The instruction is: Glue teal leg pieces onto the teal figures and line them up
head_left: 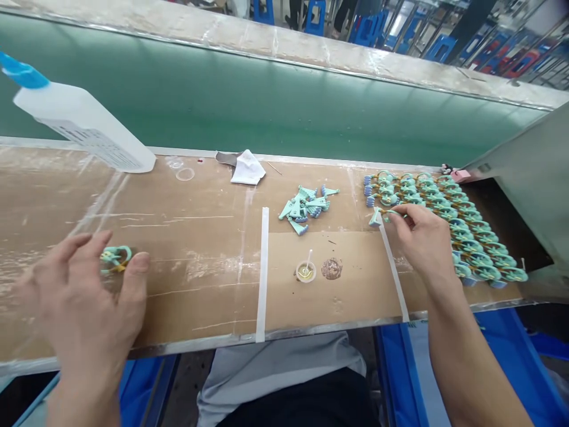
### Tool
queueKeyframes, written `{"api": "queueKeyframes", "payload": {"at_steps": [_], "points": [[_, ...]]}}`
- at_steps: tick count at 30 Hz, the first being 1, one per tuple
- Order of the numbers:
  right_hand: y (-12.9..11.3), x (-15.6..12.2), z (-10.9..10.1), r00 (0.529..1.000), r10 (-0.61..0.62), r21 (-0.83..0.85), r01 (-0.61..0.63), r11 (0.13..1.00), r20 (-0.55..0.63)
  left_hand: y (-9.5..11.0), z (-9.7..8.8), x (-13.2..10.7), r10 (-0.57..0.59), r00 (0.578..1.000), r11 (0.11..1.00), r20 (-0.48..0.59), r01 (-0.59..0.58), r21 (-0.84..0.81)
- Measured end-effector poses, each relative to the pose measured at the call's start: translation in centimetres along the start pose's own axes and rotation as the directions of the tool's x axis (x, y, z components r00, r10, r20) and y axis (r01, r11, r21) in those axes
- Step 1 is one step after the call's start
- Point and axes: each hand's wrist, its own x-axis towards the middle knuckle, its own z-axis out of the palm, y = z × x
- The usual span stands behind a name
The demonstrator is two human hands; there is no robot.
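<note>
My left hand (89,290) is slightly blurred, its fingers spread around a small curled teal piece with a yellow-brown bit (119,258) on the bench at the left. Whether it touches that piece I cannot tell. At the right, my right hand (422,237) pinches a teal plastic part with a pale blue end (376,218) between thumb and fingers. Beside it lie rows of similar assembled teal parts (478,246). A loose pile of teal wedge-shaped pieces with blue ends (306,204) is at mid-bench. Nearer me stands a small round cup of yellowish liquid with a thin stick (306,272).
A white bottle with a blue cap (89,124) leans at the back left. By the green back strip (267,112) lies a white cloth scrap (248,168). White tape strips (262,273) mark the brown bench. Blue bins (502,356) sit below its front edge.
</note>
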Motion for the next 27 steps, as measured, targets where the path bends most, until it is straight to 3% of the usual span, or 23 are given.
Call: {"api": "queueKeyframes", "payload": {"at_steps": [3, 7, 13, 17, 21, 27], "points": [[1.4, 1.3, 1.2, 1.0, -0.004, -0.093, 0.002, 0.996, -0.016, -1.4, 0.6, 0.3, 0.036, 0.999, 0.994, -0.017, -0.034, 0.108], [2.1, 2.3, 2.1, 0.999, -0.016, -0.153, 0.009, 0.988, -0.048, -1.4, 1.4, 0.0, 0.048, 0.999, 0.992, -0.006, -0.047, 0.119], [1.7, 3.1, 2.5, 0.988, -0.031, -0.142, 0.01, 0.99, -0.15, 0.6, 0.6, -0.3, 0.041, 0.998, 0.999, 0.05, -0.042, 0.027], [-0.3, 1.8, 1.9, 0.983, -0.069, -0.093, 0.054, 0.994, -0.172, 2.6, 0.0, -0.6, 0.002, 0.996, 0.999, 0.093, 0.003, -0.045], [-1.1, 0.2, 1.1, 0.979, -0.096, -0.074, 0.083, 0.994, -0.18, 3.3, 0.2, -0.7, 0.038, 0.994, 0.997, 0.106, -0.031, -0.064], [2.3, 0.1, 0.7, 0.987, -0.076, -0.145, 0.056, 0.988, -0.139, 4.2, 0.6, -1.2, -0.121, 0.979, 0.972, 0.163, 0.15, -0.181]]}}
